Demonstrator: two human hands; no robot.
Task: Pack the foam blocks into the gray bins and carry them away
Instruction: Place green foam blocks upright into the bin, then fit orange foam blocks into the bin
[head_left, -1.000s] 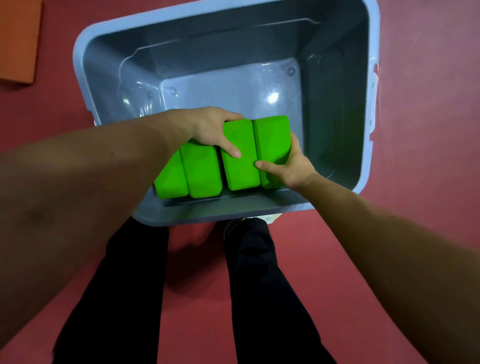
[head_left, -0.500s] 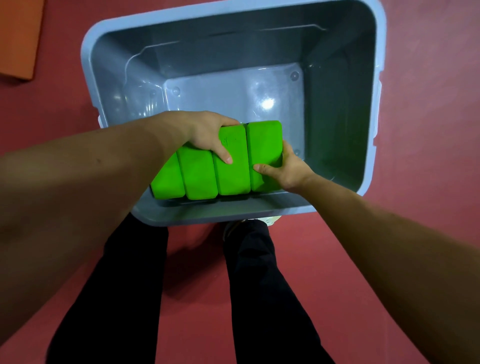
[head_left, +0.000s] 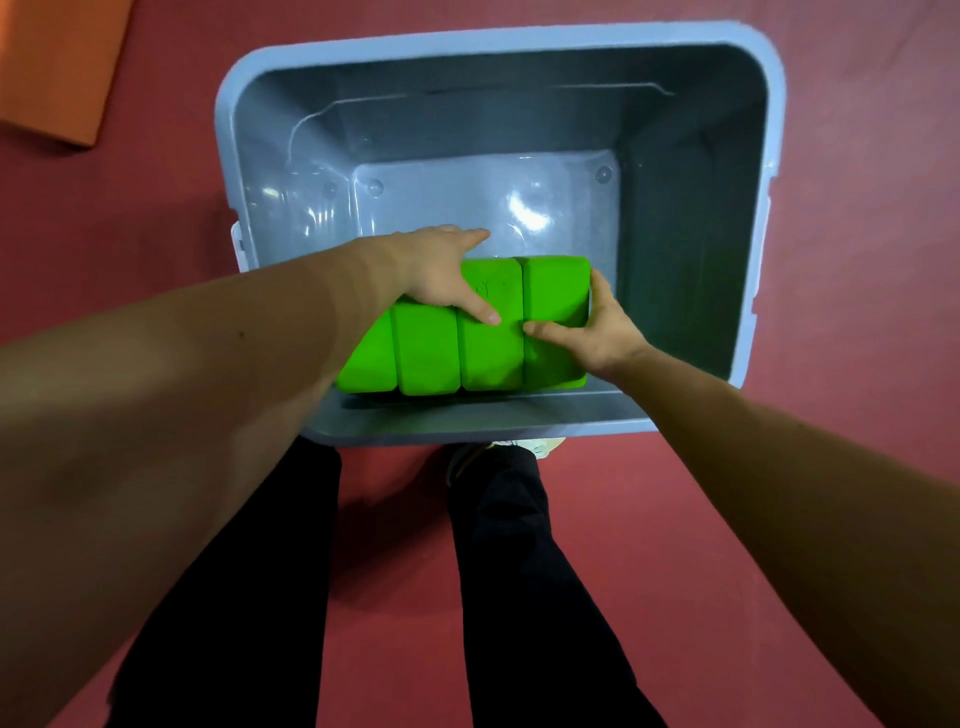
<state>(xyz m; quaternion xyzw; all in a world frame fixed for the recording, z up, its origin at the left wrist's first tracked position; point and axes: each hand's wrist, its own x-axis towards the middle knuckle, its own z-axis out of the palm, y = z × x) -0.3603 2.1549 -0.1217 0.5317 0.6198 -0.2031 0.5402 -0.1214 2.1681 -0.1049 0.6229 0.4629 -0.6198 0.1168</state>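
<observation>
A large gray bin (head_left: 753, 218) stands on the red floor in front of my legs. Several bright green foam blocks (head_left: 431, 353) lie side by side in a row inside it, against the near wall. My left hand (head_left: 441, 270) lies over the far left edge of the row, thumb on top of a middle block, fingers reaching over the far side. My right hand (head_left: 597, 332) holds the right end block, thumb on its top, fingers curled round its right side.
The far part of the bin's floor (head_left: 483, 202) is bare. An orange mat (head_left: 47, 67) lies on the red floor at the far left. My dark trouser legs (head_left: 509, 597) and a pale shoe (head_left: 535, 447) are just behind the bin's near wall.
The row of green blocks has sunk lower in the bin toward its near wall, with both hands still on it. The blocks now sit tighter and squarer together.
</observation>
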